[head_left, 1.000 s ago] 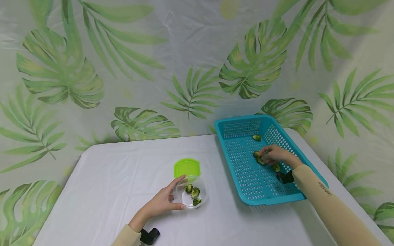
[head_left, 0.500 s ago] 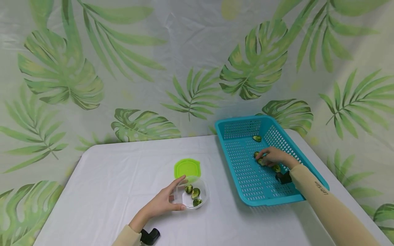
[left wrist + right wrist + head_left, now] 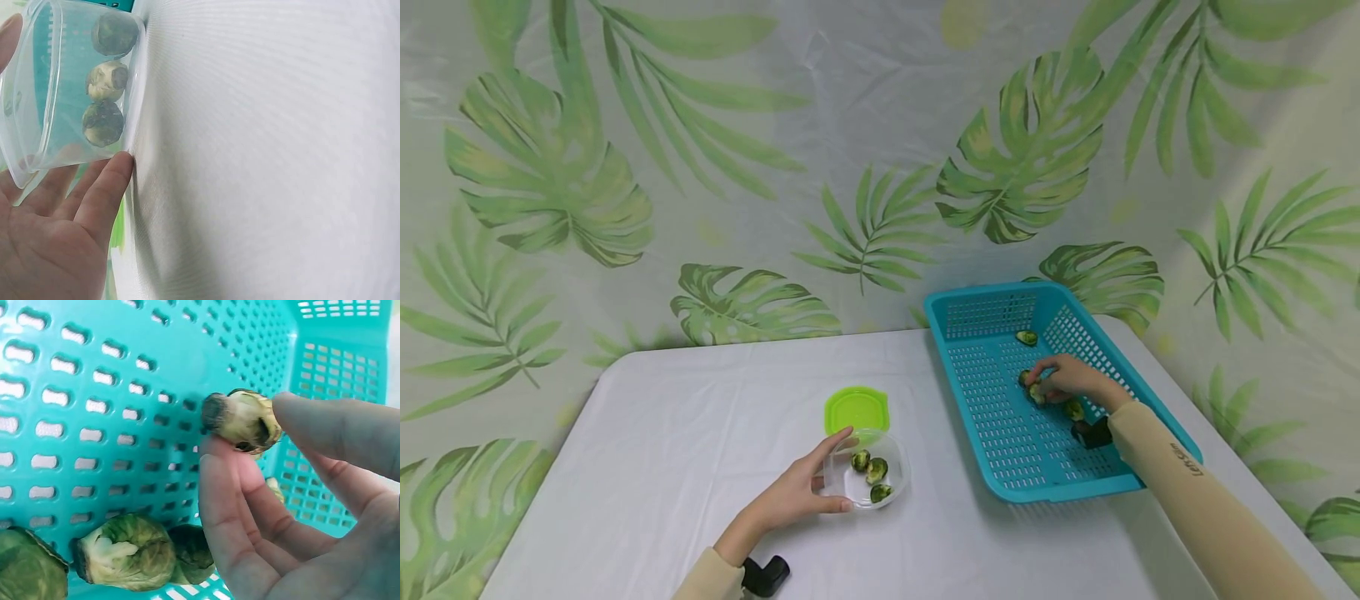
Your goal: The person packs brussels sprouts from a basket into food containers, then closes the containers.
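My left hand (image 3: 793, 493) grips the side of a clear plastic container (image 3: 901, 468), thumb near and fingers on the far side. The container stands on the table with three Brussels sprouts (image 3: 103, 124) in it. My right hand (image 3: 1070, 379) reaches into a blue perforated basket (image 3: 992, 433). In the right wrist view, its thumb and fingers pinch a Brussels sprout (image 3: 247, 422) with a browned stem end. Several other sprouts lie on the basket floor, including one (image 3: 128, 551) below the hand and one (image 3: 1026, 337) near the far end.
A bright green lid (image 3: 856, 408) lies just behind the container. The basket stands at the right of the white-covered table (image 3: 700, 433). A leaf-patterned cloth (image 3: 880, 167) hangs behind the table. Black wrist devices are worn on both arms.
The right hand has shifted only slightly over the sprouts in the basket. My left hand and the container have stayed in place.
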Demonstrator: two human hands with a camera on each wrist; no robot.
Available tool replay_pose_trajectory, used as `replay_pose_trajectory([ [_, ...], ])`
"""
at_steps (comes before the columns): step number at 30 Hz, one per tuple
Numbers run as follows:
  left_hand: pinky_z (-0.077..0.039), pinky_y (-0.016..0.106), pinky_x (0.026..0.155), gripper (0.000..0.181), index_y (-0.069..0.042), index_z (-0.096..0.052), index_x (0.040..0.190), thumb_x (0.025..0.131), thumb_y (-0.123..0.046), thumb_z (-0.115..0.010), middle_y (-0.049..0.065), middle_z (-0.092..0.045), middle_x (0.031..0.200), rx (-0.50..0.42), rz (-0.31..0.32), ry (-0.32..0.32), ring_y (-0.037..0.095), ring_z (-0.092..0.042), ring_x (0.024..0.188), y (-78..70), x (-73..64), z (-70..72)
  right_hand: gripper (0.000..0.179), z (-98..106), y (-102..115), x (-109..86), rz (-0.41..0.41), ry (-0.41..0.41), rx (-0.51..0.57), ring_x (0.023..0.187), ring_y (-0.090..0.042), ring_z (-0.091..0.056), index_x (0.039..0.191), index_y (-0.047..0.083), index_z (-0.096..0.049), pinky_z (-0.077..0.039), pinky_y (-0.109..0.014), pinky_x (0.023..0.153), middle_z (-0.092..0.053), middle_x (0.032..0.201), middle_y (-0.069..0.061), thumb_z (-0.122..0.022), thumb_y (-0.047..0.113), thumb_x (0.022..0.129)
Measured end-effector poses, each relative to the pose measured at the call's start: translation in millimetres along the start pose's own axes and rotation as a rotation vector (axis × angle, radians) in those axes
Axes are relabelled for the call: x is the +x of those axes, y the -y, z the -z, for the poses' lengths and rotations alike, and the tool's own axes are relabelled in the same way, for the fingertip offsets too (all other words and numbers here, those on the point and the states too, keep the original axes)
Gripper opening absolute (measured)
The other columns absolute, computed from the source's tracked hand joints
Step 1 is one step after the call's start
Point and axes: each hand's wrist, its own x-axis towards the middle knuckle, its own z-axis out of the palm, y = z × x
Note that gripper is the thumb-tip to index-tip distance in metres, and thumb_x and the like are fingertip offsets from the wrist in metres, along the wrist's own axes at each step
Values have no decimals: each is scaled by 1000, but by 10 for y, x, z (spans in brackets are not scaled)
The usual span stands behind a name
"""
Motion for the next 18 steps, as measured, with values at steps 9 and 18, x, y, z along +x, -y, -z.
replay_pose_trajectory([
  [9, -44, 48, 98, 94, -9, -18, 153, 81, -21, -78, 14, -36, 149, 36, 2, 0, 35, -30, 136, 41, -6, -12, 26, 69, 51, -55, 87, 46, 96, 63, -21, -48, 114, -9, -53, -46, -40, 60, -60, 84, -16, -49, -3, 89],
  [18, -43, 51, 97, 94, -10, -19, 153, 81, -17, -78, 14, -36, 149, 28, -6, -7, 36, -30, 136, 19, -22, -34, 22, 43, 180, -150, 159, 113, 174, 82, -32, -59, 116, -5, -48, -53, -47, 76, -59, 99, -22, -51, 5, 96],
])
